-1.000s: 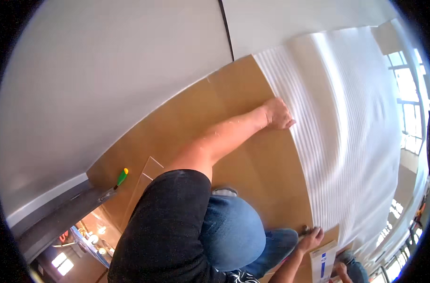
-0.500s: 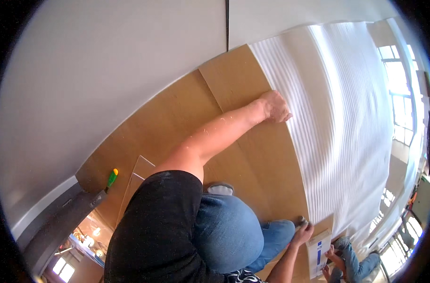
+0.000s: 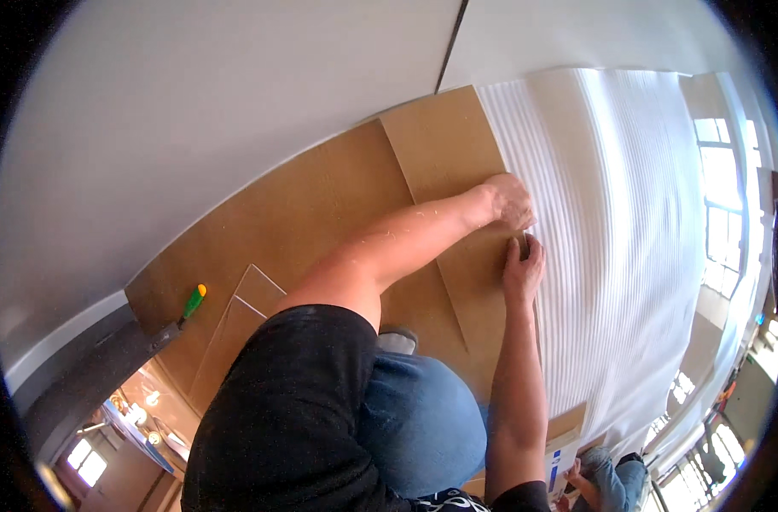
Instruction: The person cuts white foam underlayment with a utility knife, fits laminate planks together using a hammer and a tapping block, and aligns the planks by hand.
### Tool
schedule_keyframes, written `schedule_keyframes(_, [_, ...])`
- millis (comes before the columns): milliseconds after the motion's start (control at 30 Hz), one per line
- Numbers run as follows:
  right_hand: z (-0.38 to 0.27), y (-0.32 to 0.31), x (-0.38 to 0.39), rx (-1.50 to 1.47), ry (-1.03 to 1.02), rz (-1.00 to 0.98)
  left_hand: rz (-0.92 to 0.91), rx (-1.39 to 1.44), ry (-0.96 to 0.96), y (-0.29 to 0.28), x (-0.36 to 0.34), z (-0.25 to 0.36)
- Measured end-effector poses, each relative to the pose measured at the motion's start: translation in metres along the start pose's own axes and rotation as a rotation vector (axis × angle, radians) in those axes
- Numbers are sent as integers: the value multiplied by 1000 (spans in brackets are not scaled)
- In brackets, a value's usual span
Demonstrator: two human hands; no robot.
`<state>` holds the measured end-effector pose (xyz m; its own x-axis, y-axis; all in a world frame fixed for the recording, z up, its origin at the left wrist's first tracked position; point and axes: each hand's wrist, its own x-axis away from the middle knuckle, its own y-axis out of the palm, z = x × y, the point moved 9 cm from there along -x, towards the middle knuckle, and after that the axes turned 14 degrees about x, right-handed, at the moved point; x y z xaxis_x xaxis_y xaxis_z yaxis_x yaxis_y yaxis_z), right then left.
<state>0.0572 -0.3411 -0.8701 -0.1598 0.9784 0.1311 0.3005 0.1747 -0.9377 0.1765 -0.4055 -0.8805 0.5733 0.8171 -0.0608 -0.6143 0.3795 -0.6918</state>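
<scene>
Brown floor planks (image 3: 325, 205) lie below me, bordering a ribbed white underlay sheet (image 3: 615, 222). At the edge between them my left hand (image 3: 510, 201) is closed, knuckles up; whatever its fingers hold is hidden. Just nearer to me, my right hand (image 3: 524, 271) reaches the same edge with thumb and forefinger bent together. A small dark thing shows between these fingers, too small to name. The two hands almost touch. My knee, in blue jeans (image 3: 427, 427), is bent over the planks.
A green and yellow handled tool (image 3: 193, 302) lies at the left beside a dark ledge (image 3: 90, 354). Pale wall (image 3: 261, 77) curves along the far side. Another person's hand (image 3: 572, 475) is beside a white and blue box (image 3: 560, 456) at the lower right.
My right hand has moved from the lower right up along the plank edge to beside my left hand. The left hand stays closed at the edge, while the whole view has shifted slightly.
</scene>
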Motion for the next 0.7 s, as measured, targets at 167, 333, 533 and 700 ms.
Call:
schedule_keyframes(167, [-29,4,12,-109,17,-50,5,10,-55,13,20,-23])
schedule_keyframes(333, [-8,0,3,-196,135,-107,370,-220,66,-42,23,33])
schedule_keyframes(533, [-4,-1,11,-123,126,-31,890,124,31,-116,185,34])
schedule_keyframes(700, [-3,7,9,-144,103,-4,997,-183,-461,-128,313,-51])
